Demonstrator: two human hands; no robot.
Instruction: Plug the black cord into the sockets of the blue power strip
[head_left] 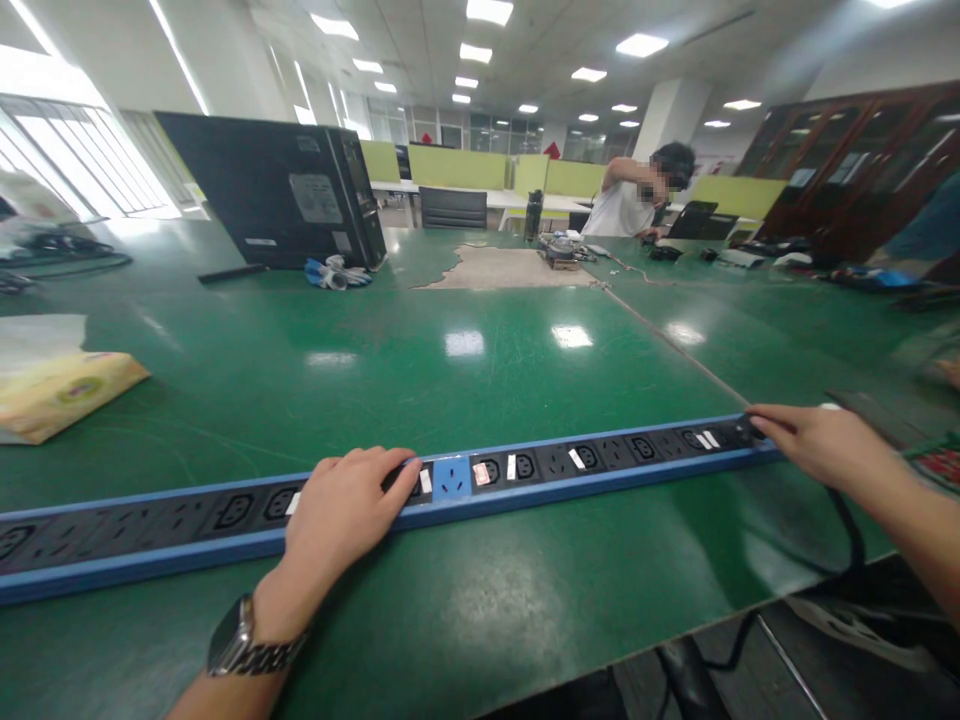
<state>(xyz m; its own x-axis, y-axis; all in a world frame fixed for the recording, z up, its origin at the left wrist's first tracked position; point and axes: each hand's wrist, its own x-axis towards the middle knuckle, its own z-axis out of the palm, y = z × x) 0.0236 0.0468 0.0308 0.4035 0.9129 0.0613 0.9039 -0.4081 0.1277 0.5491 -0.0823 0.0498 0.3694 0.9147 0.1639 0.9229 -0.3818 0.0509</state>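
A long blue power strip [540, 478] with black socket faces, one blue socket and several small stickers lies across the front of the green table. My left hand [349, 510], with a metal-banded watch on its wrist, is wrapped over the strip left of the blue socket, its thumb along the near side. At the strip's right end, my right hand [817, 440] pinches the end piece between thumb and fingers. What exactly those fingertips cover is hidden. Below that hand hangs a black cable [851, 530], reaching down past the table edge.
A yellow tissue pack [75, 390] lies at left. Behind stand a black computer case [277, 190], gloves [337, 272] and a bare board patch [502, 268] with a metal device [566, 250]. Across the table a person [630, 195] leans over. The table's front edge [675, 640] slopes at lower right.
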